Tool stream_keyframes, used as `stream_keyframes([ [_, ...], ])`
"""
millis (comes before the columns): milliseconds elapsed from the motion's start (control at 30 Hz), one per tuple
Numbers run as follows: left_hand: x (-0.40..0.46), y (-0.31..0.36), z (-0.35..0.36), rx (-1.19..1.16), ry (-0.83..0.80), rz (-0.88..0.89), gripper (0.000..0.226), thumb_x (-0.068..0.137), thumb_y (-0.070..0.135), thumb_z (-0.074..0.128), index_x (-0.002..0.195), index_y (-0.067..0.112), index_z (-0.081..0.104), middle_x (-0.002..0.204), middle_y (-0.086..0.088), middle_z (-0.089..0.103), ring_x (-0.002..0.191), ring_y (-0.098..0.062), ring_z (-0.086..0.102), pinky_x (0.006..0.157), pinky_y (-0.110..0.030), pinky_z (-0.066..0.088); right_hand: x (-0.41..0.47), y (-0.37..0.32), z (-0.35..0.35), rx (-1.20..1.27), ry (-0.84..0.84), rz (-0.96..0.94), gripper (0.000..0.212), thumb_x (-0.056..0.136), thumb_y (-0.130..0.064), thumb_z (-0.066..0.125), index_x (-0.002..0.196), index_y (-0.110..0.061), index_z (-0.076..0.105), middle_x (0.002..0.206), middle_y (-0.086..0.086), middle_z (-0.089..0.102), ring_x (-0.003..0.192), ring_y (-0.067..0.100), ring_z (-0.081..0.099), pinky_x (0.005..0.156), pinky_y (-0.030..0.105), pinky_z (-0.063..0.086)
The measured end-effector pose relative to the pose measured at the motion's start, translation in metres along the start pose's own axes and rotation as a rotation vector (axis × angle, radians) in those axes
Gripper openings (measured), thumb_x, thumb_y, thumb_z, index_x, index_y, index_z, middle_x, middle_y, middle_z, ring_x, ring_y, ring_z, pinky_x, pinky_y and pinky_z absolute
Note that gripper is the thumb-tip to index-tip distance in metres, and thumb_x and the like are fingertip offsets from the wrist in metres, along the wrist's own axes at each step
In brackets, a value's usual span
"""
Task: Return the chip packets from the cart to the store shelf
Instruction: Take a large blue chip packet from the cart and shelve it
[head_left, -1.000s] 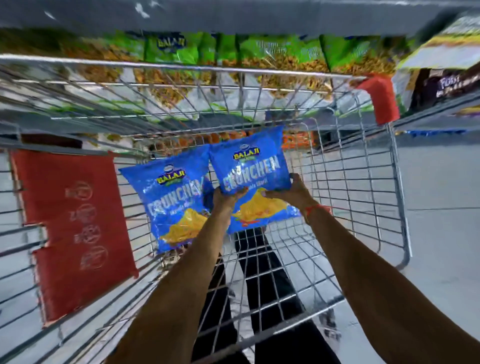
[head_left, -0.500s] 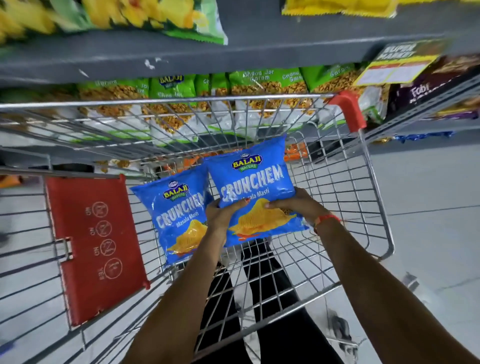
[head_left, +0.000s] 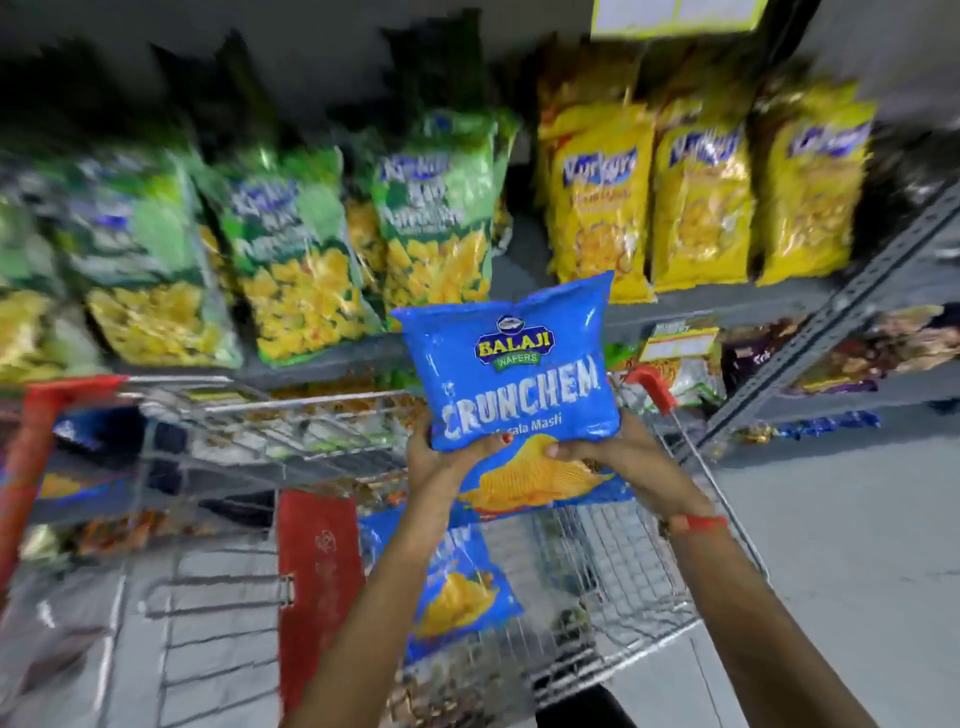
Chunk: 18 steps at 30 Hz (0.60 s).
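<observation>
head view: both hands grip one blue balaji crunchem packet (head_left: 511, 384) by its lower part, left hand (head_left: 441, 457) and right hand (head_left: 618, 457) closed on opposite sides, likely to steady the puffy bag. the packet is held upright above the shopping cart (head_left: 644, 587), in front of the store shelf (head_left: 727, 299). a second crunchem packet (head_left: 462, 587) lies in the cart, below the held one.

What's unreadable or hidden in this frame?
Head view only:
- Green packets on the shelf: motion blur makes the names illegible.
- Second blue packet in the cart: left arm covers its upper part.
- Held Crunchem packet: left hand and right hand cover its lower corners.
- Yellow sign: cut by the top edge.
</observation>
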<state>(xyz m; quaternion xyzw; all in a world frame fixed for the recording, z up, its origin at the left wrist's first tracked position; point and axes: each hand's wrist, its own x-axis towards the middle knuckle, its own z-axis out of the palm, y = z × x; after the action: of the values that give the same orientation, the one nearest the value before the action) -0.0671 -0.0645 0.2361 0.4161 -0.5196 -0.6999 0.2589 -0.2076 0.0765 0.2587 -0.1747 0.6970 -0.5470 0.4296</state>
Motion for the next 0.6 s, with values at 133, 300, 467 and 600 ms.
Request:
stream_keyframes([
  [133,-0.006,0.085,-0.009,-0.011,-0.06,0.209,0.047,0.05,0.001,0.083,0.085,0.025,0.064,0.07,0.016,0.074,0.068,-0.004,0.069,0.059,-0.019,0.056,-0.017,-0.075,0.018,0.0,0.069,-0.193,0.047,0.059,-0.009,0.085,0.102,-0.017,0.067,0.102,0.001,0.073,0.079,0.004,0.067,0.062,0.026,0.058],
  [300,-0.017,0.187,-0.007,-0.059,-0.101,0.426,0.058,0.05,0.004,0.085,0.101,0.018,0.063,0.087,0.007,0.073,0.085,-0.015,0.07,0.063,-0.02,0.057,-0.033,-0.166,0.028,0.039,0.091,-0.392,0.045,0.06,-0.007,0.084,0.099,-0.02,0.067,0.099,-0.002,0.075,0.085,0.014,0.071,0.06,0.027,0.057],
  [467,-0.032,0.27,-0.005,-0.113,-0.123,0.65,0.065,0.036,0.024,0.084,0.095,0.029,0.059,0.088,0.009,0.074,0.089,-0.019,0.07,0.075,-0.032,0.059,-0.044,-0.247,0.035,0.067,0.087,-0.591,0.036,0.058,0.0,0.083,0.081,-0.023,0.067,0.071,-0.017,0.075,0.068,0.0,0.07,0.054,0.018,0.054],
  [600,-0.037,0.326,0.0,-0.125,-0.103,0.794,0.067,0.039,0.019,0.085,0.1,0.024,0.059,0.093,0.005,0.074,0.091,-0.02,0.07,0.076,-0.033,0.059,-0.047,-0.304,0.039,0.062,0.083,-0.712,0.037,0.059,0.001,0.082,0.087,-0.018,0.069,0.075,-0.012,0.076,0.071,0.005,0.071,0.059,0.019,0.057],
])
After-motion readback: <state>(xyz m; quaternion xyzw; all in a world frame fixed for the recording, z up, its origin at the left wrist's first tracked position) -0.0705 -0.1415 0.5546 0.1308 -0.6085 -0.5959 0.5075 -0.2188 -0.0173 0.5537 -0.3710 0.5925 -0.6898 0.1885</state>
